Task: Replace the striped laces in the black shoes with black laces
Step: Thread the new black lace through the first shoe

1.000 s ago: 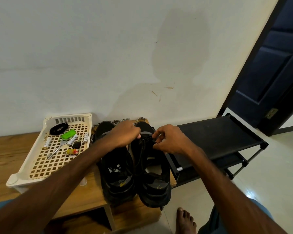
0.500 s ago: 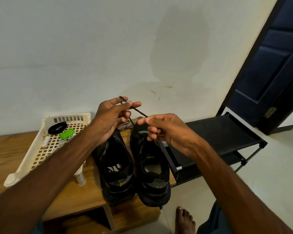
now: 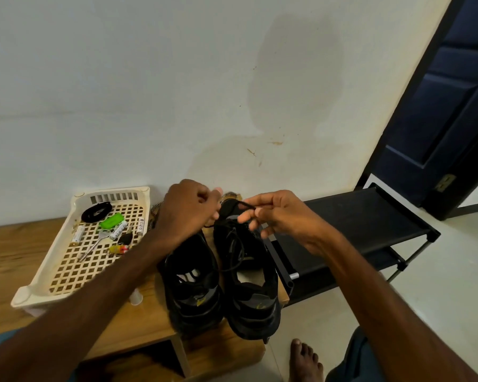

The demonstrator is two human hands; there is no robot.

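Both black shoes stand side by side at the right end of the wooden table (image 3: 14, 252), heels near me and toes toward the far wall (image 3: 149, 92). The left shoe (image 3: 193, 285) and the right shoe (image 3: 250, 293) touch along their inner sides. My left hand (image 3: 188, 210) is over the toe of the left shoe with its back to me. Its fingers are curled closed on the black lace (image 3: 244, 204), and a short strand shows just below them. My right hand (image 3: 286, 220) is above the toe of the right shoe. Thumb and forefinger pinch the same lace, and the remaining fingers are loosely bent and hold nothing. The lace forms a small loop between the two hands, and further strands run down over the tongue of the right shoe. How many eyelets it passes through cannot be determined. The striped laces (image 3: 230, 194) lie on the table beyond the shoes, close to the wall, partly hidden behind my hands. To the left of the shoes sits a cream perforated tray (image 3: 28, 296) holding a black coiled item (image 3: 96, 212), a green item (image 3: 111, 220), several batteries (image 3: 118, 230) and a metal key (image 3: 94, 244). To the right of the table stands a black rack (image 3: 356, 216), with a dark door (image 3: 453, 106) further right. My bare foot (image 3: 304, 362) rests on the floor, near and right of the table.
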